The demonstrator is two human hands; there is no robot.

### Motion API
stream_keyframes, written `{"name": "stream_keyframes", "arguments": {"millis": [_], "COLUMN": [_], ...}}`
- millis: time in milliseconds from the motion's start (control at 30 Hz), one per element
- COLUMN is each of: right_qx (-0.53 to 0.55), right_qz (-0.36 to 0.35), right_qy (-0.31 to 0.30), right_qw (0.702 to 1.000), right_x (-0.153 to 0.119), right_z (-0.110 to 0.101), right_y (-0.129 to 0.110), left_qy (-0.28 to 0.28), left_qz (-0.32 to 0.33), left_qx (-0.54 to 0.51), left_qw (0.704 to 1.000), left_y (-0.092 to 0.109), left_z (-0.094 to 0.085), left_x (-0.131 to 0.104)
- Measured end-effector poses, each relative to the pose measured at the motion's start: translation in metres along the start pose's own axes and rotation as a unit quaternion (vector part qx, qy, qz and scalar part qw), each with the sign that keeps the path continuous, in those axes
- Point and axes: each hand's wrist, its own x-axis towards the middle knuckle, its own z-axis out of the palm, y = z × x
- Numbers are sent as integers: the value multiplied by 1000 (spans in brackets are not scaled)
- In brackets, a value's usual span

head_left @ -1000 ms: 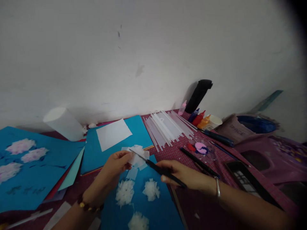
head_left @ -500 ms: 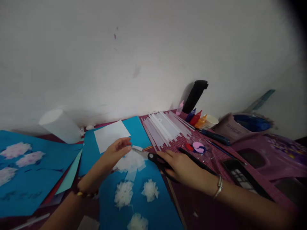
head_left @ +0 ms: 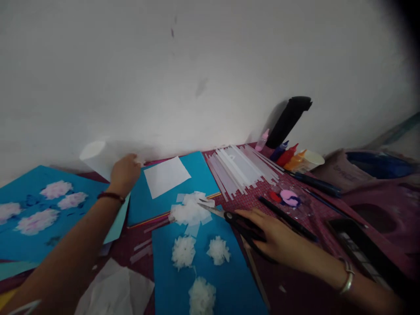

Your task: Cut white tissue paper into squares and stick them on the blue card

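Observation:
My right hand [head_left: 272, 232] is closed round the handles of black scissors [head_left: 243, 225], whose blades are parted over a pile of white paper pieces [head_left: 192, 211]. My left hand [head_left: 126, 173] reaches to the back left, its fingers bent at a small white item [head_left: 139, 162] near the wall; what they grip is too small to make out. Beside that hand stands a white roll [head_left: 96, 157]. White ruffled paper flowers [head_left: 183, 252] lie on the near blue sheet [head_left: 229, 284]. Behind the pile, a white square [head_left: 167, 176] rests on another blue sheet [head_left: 197, 168].
White strips [head_left: 236, 168] lie at the back centre. Paint bottles [head_left: 287, 156], a black upright object [head_left: 288, 120] and a paper cup [head_left: 313, 159] stand to their right. A phone [head_left: 357, 249] lies at right. Pink-white flowers [head_left: 37, 222] are on the left blue sheet [head_left: 75, 218].
My left hand has moved from beside the paper pile to the back left. The scissors' blades now show parted over the pile. The view has shifted, and crumpled white paper shows at the lower left.

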Motion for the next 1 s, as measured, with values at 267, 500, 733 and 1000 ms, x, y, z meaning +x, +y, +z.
{"name": "stream_keyframes", "arguments": {"millis": [267, 500, 733, 1000], "right_qx": [-114, -118, -44, 22], "right_qz": [1, -19, -1, 66], "right_qy": [-10, -2, 5, -4], "right_qw": [993, 993, 999, 998], "right_x": [-1, -1, -9, -37], "right_z": [8, 0, 2, 16], "right_y": [-9, -25, -15, -2], "left_qy": [-344, -406, -55, -265], "left_qz": [61, 137, 165, 279], "left_qx": [-122, -135, 129, 229], "left_qw": [929, 893, 976, 894], "left_y": [51, 82, 42, 22], "left_z": [45, 58, 13, 33], "left_x": [-75, -111, -60, -102]}}
